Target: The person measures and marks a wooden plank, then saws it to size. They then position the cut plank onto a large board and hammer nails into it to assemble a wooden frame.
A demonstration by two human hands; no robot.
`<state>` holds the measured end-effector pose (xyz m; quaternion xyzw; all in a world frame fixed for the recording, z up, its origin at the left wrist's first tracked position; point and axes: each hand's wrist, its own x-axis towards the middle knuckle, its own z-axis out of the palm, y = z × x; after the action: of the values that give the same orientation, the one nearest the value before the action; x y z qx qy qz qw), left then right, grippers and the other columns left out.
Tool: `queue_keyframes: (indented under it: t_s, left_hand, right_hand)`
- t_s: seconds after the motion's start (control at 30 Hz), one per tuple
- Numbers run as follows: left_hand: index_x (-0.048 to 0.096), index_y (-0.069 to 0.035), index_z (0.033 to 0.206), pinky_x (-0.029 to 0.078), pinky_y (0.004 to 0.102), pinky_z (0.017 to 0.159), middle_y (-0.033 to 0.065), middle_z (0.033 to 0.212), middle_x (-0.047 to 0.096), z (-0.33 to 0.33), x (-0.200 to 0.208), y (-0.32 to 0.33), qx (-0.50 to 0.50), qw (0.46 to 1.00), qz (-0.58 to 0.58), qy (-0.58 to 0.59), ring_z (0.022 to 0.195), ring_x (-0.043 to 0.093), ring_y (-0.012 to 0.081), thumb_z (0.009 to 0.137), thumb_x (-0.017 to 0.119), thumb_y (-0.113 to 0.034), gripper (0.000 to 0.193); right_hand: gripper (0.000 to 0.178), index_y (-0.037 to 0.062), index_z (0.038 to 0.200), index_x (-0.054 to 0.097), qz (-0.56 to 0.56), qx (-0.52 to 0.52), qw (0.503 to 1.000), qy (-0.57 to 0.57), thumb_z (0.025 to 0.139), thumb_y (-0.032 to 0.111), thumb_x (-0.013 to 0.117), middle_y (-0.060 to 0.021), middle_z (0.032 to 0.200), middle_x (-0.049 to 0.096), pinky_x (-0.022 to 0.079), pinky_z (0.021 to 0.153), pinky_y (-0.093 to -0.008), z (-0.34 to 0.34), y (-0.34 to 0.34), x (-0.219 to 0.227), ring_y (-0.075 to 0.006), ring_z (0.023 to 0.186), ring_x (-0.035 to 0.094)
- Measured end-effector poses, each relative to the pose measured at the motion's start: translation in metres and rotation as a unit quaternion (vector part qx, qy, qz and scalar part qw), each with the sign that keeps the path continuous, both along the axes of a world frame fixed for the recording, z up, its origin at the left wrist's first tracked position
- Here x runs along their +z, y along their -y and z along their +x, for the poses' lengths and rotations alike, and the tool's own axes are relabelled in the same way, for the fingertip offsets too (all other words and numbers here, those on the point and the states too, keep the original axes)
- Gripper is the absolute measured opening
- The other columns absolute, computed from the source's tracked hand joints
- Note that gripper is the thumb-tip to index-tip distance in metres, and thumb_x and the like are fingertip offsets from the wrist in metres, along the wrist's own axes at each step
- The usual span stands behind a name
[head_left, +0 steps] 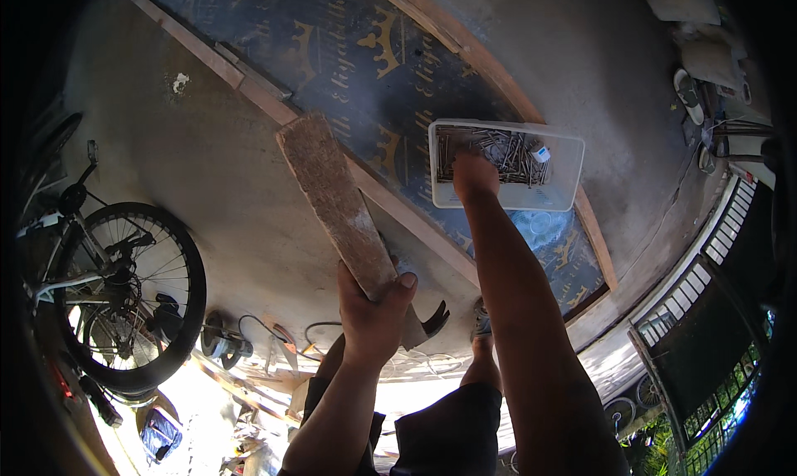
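head: hands [371, 322] at rough plank [336, 202], metal nails [516, 154]

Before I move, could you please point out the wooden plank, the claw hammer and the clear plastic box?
Wooden plank [336, 203]: head view, its broad face.
Claw hammer [414, 332]: head view, its metal head.
Clear plastic box [566, 173]: head view, bare right end.
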<state>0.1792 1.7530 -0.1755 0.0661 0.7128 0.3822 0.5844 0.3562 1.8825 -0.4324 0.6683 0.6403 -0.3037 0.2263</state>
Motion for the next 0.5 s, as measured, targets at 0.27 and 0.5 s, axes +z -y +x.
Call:
queue_keyframes:
  t_s: [0.27, 0.5]
  left_hand:
    - [0.042, 0.001, 0.146, 0.052, 0.0396, 0.1, 0.0166, 0.133, 0.059, -0.008, 0.025, 0.005, -0.062, 0.996, 0.061, 0.009, 0.12, 0.059, 0.0211, 0.091, 0.08, -0.011, 0.068]
    - [0.047, 0.003, 0.137, 0.053, 0.0517, 0.104, 0.0287, 0.136, 0.056, -0.083, 0.13, -0.015, -0.275, 0.924, 0.126, -0.236, 0.128, 0.06, 0.045, 0.085, 0.088, -0.025, 0.072]
  right_hand:
    - [0.012, 0.0008, 0.109, 0.057, 0.225, -0.032, 0.962, -0.149, 0.104, 0.012, 0.058, -0.0255, 0.104, 0.063, 0.057, 0.081, -0.0585, 0.03, 0.047, 0.107, -0.0482, 0.092, 0.066]
    - [0.029, 0.0025, 0.1, 0.074, -0.115, 0.315, 0.941, 0.035, 0.102, 0.025, 0.056, -0.0251, 0.107, 0.074, 0.059, 0.088, -0.0594, 0.206, 0.225, 0.411, -0.0433, 0.102, 0.073]
